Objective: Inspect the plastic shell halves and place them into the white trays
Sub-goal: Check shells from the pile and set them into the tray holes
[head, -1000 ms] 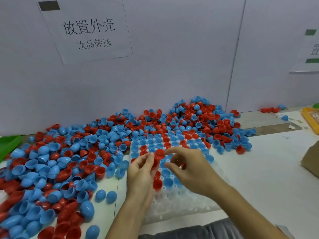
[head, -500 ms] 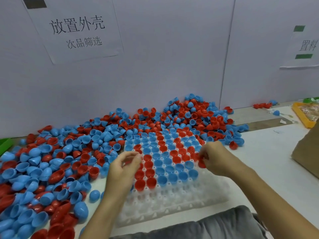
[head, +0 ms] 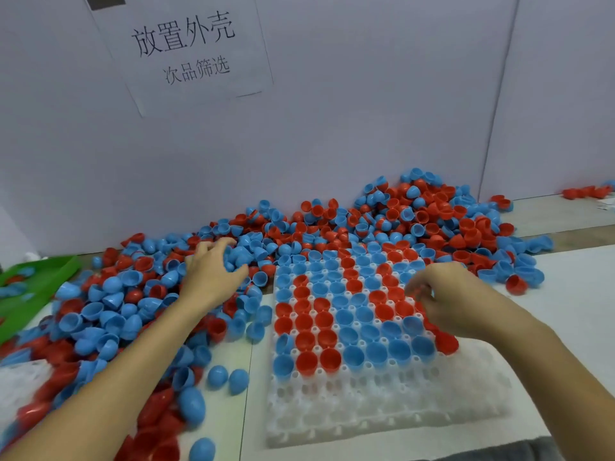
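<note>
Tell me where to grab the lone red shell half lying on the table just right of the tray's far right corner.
Probably best pinched at its rim. The red shell half lies on its side, its open mouth tipped up and toward the camera, with bare table in front. Come from above and the near side, one finger inside the cup, thumb on the outer dome. The right hand is nearest.

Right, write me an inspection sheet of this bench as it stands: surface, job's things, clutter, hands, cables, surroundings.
Surface: white tabletop, bare patch right of the tray.
Job's things: white tray, far rows filled with red and blue shells, near rows empty; loose shell pile behind and left of it.
Clutter: green bin at left edge; second white tray's corner near left.
Hands: left hand reaches into the pile, fingers curled, grip blurred; right hand pinches a red shell over the tray's right side.
Cables: nothing seen.
Surroundings: white wall with paper sign.
</note>
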